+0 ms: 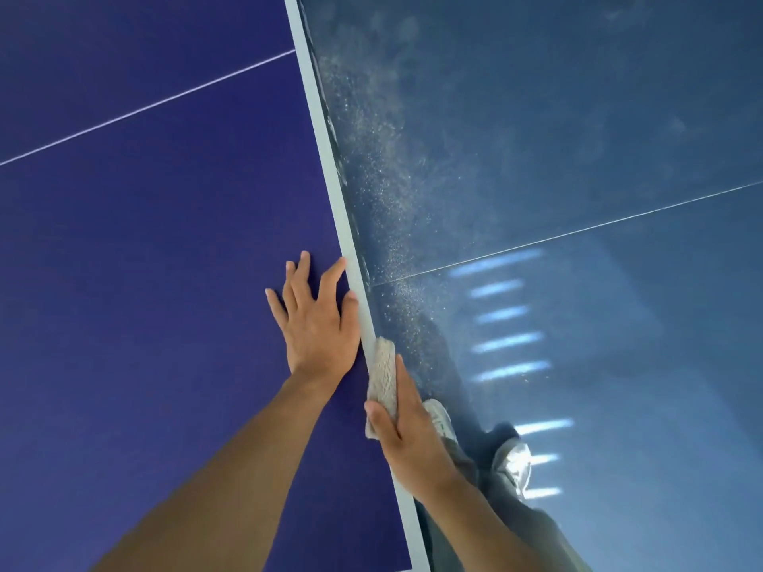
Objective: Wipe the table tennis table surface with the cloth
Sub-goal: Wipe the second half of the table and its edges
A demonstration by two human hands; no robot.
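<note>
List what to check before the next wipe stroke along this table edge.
1. Grip: the right hand holds the cloth: ok.
2. Contact: the cloth lies against the white edge stripe: ok.
3. Brace: the left hand is flat on the blue table surface: ok.
4. Path: the stripe ahead of the cloth is free: not ok, the left thumb and forefinger lie at it.
5. The cloth's wiping face is clean: cannot tell.
6. The floor is free of dust: not ok, speckles lie beside the table.

Left hand (318, 319) on the table (165, 282) just left of its edge (332, 175), cloth (382, 373) on the edge under the right hand (408, 439)
</note>
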